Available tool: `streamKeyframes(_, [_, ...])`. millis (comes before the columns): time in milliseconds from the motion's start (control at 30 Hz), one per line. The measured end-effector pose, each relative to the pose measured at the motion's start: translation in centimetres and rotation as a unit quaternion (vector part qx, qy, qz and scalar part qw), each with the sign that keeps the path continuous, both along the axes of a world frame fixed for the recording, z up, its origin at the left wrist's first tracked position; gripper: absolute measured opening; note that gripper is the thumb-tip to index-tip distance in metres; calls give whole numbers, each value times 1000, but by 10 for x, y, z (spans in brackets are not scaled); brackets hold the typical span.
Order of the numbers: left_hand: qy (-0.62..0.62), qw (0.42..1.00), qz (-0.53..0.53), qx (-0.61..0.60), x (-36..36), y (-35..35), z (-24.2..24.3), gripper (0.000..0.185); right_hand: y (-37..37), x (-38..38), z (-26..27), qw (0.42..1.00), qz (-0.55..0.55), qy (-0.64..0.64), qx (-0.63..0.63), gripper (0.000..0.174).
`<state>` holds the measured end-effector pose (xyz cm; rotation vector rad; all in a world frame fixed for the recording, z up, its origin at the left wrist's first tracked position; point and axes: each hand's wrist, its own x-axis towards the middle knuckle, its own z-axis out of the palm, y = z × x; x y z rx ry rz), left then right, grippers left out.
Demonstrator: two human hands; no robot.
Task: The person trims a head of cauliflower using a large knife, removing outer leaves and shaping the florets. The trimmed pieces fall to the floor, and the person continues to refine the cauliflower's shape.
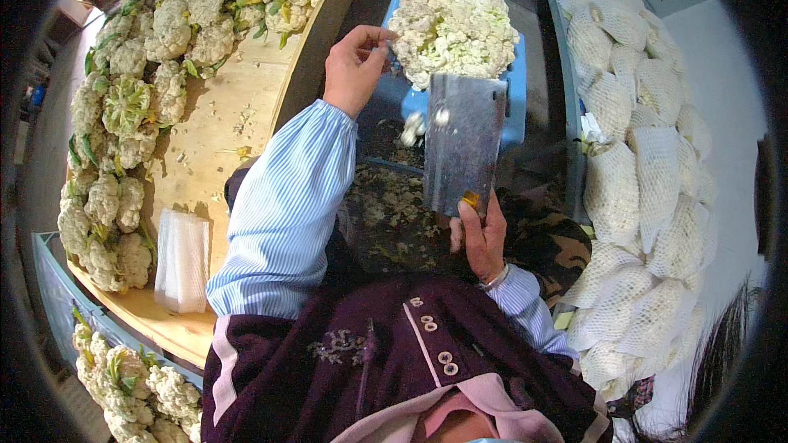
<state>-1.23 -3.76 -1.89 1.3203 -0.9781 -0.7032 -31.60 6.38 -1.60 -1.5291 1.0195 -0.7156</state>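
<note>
A trimmed cauliflower head (455,31) rests on a blue plastic stool or crate (517,104) in front of me. My right hand (483,234) grips a wide cleaver (462,147) low on its handle end, and the blade's far edge meets the near side of the cauliflower. At the left edge of the head is my left hand (360,67), thumb and fingertips drawn close together. Whether they pinch a bit of it cannot be made out. Blurred white cauliflower pieces (412,129) show beside the blade, apparently falling.
To the left, a wooden table (228,111) carries many cauliflowers (169,31) and a stack of white foam net sleeves (181,258). More cauliflowers (129,387) lie at lower left. On the right, a rack holds net-wrapped cauliflowers (615,191). Trimmings (394,215) cover the floor below.
</note>
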Motion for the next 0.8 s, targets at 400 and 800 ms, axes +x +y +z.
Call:
streamKeyframes(400, [67, 997, -17, 46, -8, 8, -20, 46, -12, -20, 10, 998, -45, -49, 16, 26])
streamKeyframes(800, [192, 970, -101, 110, 1, -24, 25, 61, -136, -37, 47, 892, 46, -426, 146, 40])
